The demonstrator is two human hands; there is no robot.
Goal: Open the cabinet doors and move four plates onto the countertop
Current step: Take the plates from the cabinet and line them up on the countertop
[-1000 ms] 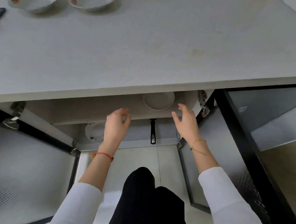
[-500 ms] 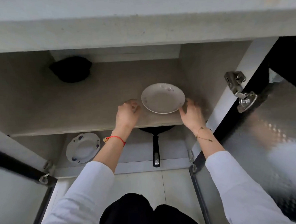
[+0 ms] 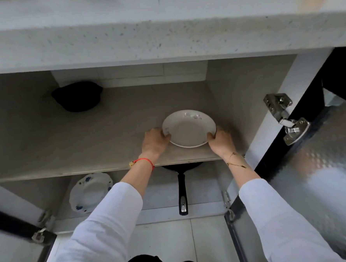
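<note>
1. Head view: both cabinet doors are swung wide open. The shiny patterned metal door [image 3: 320,162] stands off to the right, so the way in is free.
2. A round white plate with small flowers on its rim [image 3: 189,128] sits on the grey upper shelf [image 3: 67,145], near the front edge.
3. The left hand [image 3: 154,142] grips the plate's left rim, with fingers curled round the edge.
4. The right hand [image 3: 219,141] grips the right rim the same way. I think two hands are used so the plate stays flat and does not slip.
5. Another plate, white with blue flowers and a wavy edge [image 3: 90,191], lies on the bottom shelf to the left.
6. A black frying pan with a long handle [image 3: 181,188] lies under the upper shelf, with its handle pointing out (easy to bump on the way up).
7. A black round thing [image 3: 78,96] sits far back on the upper shelf; I cannot tell what it is.
8. The speckled grey stone countertop [image 3: 162,38] hangs over the cabinet, and the plate has to go up there.
9. Half a second ago the hands were beside the plate with a small gap. Now they hold its rim on both sides. The plate looks like it is in the same spot on the shelf.
</note>
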